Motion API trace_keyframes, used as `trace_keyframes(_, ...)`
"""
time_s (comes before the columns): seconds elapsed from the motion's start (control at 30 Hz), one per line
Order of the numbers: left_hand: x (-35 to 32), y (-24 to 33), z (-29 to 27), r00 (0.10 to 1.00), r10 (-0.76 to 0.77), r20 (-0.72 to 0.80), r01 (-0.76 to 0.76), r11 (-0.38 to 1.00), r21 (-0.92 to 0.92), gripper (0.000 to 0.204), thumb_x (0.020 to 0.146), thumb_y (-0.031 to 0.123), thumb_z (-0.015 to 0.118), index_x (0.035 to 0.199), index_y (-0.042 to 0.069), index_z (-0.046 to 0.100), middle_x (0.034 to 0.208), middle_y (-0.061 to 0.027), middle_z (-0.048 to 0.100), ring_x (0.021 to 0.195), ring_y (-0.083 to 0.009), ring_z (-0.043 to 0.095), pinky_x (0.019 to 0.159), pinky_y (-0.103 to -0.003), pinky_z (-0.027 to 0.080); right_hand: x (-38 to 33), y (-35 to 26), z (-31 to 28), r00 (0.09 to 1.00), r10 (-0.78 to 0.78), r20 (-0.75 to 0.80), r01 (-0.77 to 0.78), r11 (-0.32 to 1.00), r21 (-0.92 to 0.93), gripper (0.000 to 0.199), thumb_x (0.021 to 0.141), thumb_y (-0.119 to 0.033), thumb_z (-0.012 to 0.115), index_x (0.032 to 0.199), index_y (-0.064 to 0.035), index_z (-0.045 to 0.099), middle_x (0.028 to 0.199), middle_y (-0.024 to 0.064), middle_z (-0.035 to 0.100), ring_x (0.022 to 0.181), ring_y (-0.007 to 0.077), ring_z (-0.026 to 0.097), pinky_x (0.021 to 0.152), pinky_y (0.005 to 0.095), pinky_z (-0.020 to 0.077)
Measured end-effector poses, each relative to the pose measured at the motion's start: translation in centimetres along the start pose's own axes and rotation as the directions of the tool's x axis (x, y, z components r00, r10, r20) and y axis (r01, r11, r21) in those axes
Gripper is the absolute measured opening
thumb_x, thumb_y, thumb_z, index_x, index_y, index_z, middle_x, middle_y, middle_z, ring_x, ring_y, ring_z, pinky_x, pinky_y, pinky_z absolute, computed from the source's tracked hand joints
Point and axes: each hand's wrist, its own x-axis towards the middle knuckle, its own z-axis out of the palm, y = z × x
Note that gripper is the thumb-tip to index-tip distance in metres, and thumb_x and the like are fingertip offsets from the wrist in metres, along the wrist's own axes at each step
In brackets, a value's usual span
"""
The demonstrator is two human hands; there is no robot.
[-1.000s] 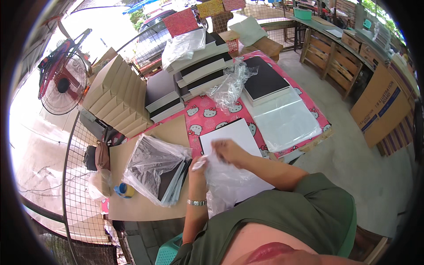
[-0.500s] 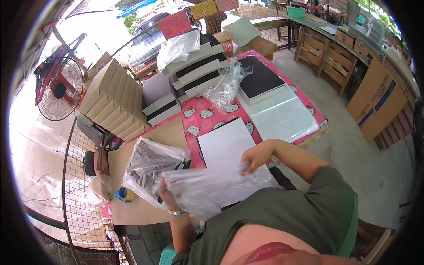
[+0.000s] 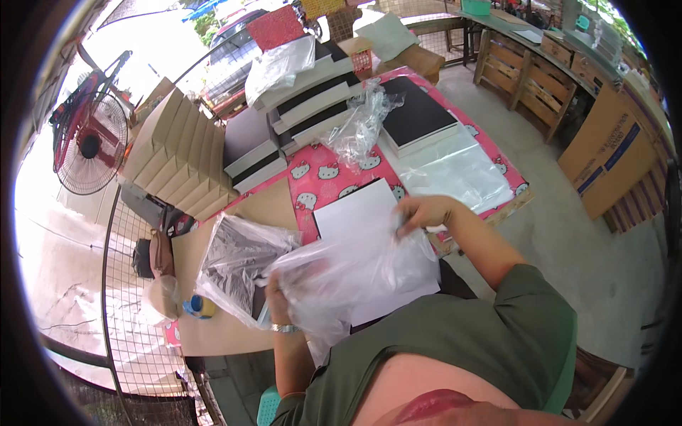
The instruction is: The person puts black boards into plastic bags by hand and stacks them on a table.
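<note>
- Fingers of my right hand are pinching together on clear plastic.
- My left hand is touching its other side; those fingers are blurring, can't tell if clamped.
- Plastic is spanning between my 2 hands, over the white sheet.
- Pink cloth is showing beyond; 1 bagged black stack is lying left.

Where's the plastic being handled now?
In the head view, just below centre, the clear plastic stretches between left hand and right hand, over white paper.
</note>
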Motion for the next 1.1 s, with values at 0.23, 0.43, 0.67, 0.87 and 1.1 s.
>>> trace_keyframes(0.23,1.7,-2.2,-2.6,0.883,-0.411,0.226,0.171,0.731,0.661,0.052,0.078,0.044,0.057,0.11,0.003,0.056,0.095,-0.0077,0.063,0.077,-0.0121,0.06,0.057,-0.024,0.046,1.6,1.2,-0.8,0.941,0.054,-0.334,0.167,0.786,0.596,0.024,0.084,-0.014,0.058,0.106,-0.0042,0.054,0.088,0.0019,0.06,0.079,0.0127,0.06,0.07,0.0254,0.049)
trace_keyframes(0.43,5.5,-4.2,-6.5,0.931,-0.364,0.012,0.354,0.913,0.201,0.044,0.085,0.045,0.05,0.107,0.007,0.057,0.095,-0.0065,0.064,0.068,-0.0122,0.059,0.046,-0.024,0.041,1.1,4.6,-2.9,0.956,0.109,-0.273,0.079,0.8,0.595,0.021,0.08,-0.009,0.052,0.101,-0.0043,0.053,0.075,-0.0003,0.053,0.06,0.0069,0.054,0.052,0.0208,0.0463)
trace_keyframes(0.67,12.2,-2.9,-7.7,0.862,-0.446,0.241,0.355,0.87,0.342,0.031,0.079,0.015,0.058,0.108,0.003,0.057,0.095,-0.0044,0.062,0.075,-0.0103,0.055,0.056,-0.027,0.041,4.2,3.0,-6.3,0.915,0.16,-0.37,0.094,0.807,0.583,0.039,0.064,-0.003,0.051,0.103,-0.0043,0.054,0.083,0.0006,0.054,0.067,0.0077,0.054,0.057,0.0211,0.0464)
trace_keyframes(0.87,21.9,-4.8,-7.5,0.977,-0.182,-0.108,0.204,0.945,0.256,0.031,0.076,0.018,0.054,0.101,0.002,0.058,0.089,-0.0107,0.063,0.076,-0.0187,0.06,0.062,-0.03,0.048,10.8,10.1,-8.1,0.845,0.179,-0.504,-0.127,0.983,0.135,0.034,0.067,-0.006,0.053,0.101,-0.0012,0.056,0.088,0.0058,0.058,0.072,0.0134,0.056,0.065,0.0258,0.0452)
trace_keyframes(1.1,28.5,-11.8,-9.7,0.954,0.133,-0.27,0.242,0.189,0.952,0.025,0.076,0.02,0.052,0.084,-0.001,0.064,0.074,-0.0171,0.063,0.071,-0.0269,0.063,0.062,-0.037,0.048,14.7,17.3,-8.8,0.765,-0.017,-0.643,-0.611,0.296,-0.734,0.025,0.074,-0.018,0.056,0.086,0.0026,0.061,0.087,0.0237,0.061,0.083,0.0364,0.058,0.077,0.0442,0.0448)
